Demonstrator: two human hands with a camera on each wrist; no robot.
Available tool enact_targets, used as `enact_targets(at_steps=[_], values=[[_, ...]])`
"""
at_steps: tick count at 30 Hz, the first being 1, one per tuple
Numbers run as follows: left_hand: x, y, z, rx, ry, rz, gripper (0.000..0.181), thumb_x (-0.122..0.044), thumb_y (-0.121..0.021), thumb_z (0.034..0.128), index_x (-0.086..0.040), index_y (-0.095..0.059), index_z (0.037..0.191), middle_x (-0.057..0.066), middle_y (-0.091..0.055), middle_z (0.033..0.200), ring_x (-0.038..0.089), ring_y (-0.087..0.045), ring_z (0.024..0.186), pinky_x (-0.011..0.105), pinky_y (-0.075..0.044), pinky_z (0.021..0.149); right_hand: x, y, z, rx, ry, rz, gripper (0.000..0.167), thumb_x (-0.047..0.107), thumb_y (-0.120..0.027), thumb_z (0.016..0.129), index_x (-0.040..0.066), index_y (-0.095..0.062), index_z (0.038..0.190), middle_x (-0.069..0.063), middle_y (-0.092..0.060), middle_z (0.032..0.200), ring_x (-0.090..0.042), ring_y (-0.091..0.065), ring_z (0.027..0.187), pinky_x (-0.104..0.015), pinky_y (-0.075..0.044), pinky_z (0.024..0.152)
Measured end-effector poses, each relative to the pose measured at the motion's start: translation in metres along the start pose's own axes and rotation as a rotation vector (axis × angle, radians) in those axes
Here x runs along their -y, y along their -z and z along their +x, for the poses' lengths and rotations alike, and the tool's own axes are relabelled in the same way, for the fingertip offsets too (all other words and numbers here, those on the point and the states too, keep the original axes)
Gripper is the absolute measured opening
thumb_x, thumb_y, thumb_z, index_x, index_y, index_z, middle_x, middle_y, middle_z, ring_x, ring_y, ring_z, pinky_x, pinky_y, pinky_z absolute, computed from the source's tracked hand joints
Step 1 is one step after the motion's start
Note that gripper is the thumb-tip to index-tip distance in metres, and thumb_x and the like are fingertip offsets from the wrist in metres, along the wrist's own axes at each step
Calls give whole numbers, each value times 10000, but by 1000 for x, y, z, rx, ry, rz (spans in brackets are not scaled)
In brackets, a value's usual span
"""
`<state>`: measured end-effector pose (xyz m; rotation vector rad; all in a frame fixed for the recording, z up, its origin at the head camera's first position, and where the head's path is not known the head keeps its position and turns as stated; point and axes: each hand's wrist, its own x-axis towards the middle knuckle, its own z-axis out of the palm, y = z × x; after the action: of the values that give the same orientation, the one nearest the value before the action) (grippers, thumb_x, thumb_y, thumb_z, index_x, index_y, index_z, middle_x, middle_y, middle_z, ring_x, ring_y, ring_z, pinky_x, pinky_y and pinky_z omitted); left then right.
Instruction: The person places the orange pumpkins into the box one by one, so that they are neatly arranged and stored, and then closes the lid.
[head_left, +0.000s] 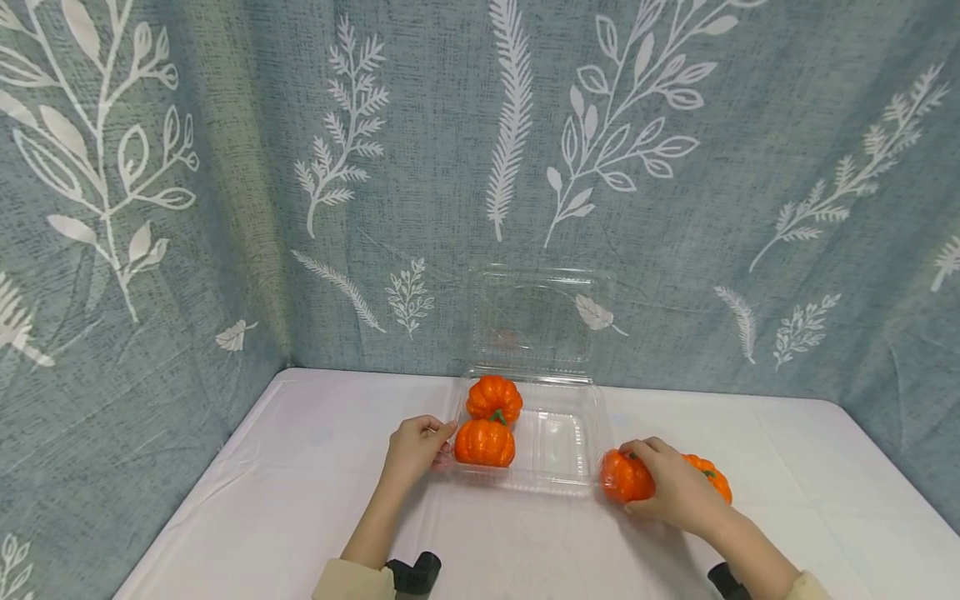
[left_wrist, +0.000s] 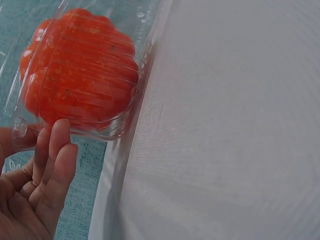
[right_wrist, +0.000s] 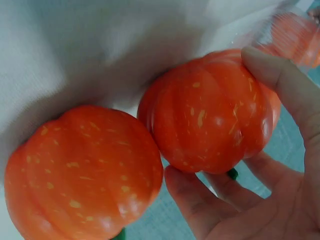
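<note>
A clear plastic clamshell box (head_left: 555,475) stands on the table with its lid (head_left: 536,317) raised at the back. Two small orange pumpkins sit in its left half, a rear pumpkin (head_left: 493,397) and a front pumpkin (head_left: 483,443). My left hand (head_left: 416,450) pinches the box's left rim; in the left wrist view the fingers (left_wrist: 62,165) meet the clear edge. My right hand (head_left: 671,487) holds a third pumpkin (right_wrist: 210,115) just outside the box's right front corner, thumb on one side and fingers on the other. Another pumpkin (right_wrist: 85,170) lies right beside it, partly behind the hand.
A white cloth (head_left: 337,417) covers the table. Behind it and at both sides hangs a blue-green curtain (head_left: 435,167) with white leaf prints. Black wrist mounts (head_left: 416,573) show at both forearms. The box's right half is bare.
</note>
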<state>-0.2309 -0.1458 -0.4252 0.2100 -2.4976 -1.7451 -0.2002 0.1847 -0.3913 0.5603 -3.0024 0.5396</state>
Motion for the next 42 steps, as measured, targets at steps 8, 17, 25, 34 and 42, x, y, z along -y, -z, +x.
enact_targets(at_steps=[8,17,25,34,42], values=[[0,0,0,4,-5,5,233,-174,-618,877,36,-617,776,27,-590,567,104,-591,461,258,-538,461,-1,14,-2,50,51,0,516,199,-817,629,95,-600,1086,-40,-589,1008,-219,-573,902,-409,-509,769],[0,0,0,7,-8,2,231,-170,-616,878,42,-620,786,27,-590,569,102,-588,462,262,-541,465,-3,24,1,120,61,61,517,240,-811,638,39,-616,1073,-36,-625,973,-181,-557,855,-352,-490,737],[0,1,0,4,-6,4,237,-171,-617,877,46,-618,781,30,-596,570,114,-595,462,273,-544,469,-5,33,5,177,72,96,475,234,-790,680,25,-616,1069,-22,-634,956,-175,-570,832,-364,-515,727],[0,1,-1,4,-9,14,234,-176,-616,878,37,-619,780,24,-596,570,112,-594,467,264,-540,469,-5,36,5,209,26,121,489,238,-792,686,19,-610,1083,-32,-634,971,-189,-574,850,-396,-529,747],[0,0,0,-8,1,1,246,-187,-629,867,40,-612,775,30,-602,569,172,-629,494,258,-540,468,-6,39,5,215,16,117,500,245,-791,686,14,-608,1090,-38,-636,970,-195,-576,851,-399,-529,742]])
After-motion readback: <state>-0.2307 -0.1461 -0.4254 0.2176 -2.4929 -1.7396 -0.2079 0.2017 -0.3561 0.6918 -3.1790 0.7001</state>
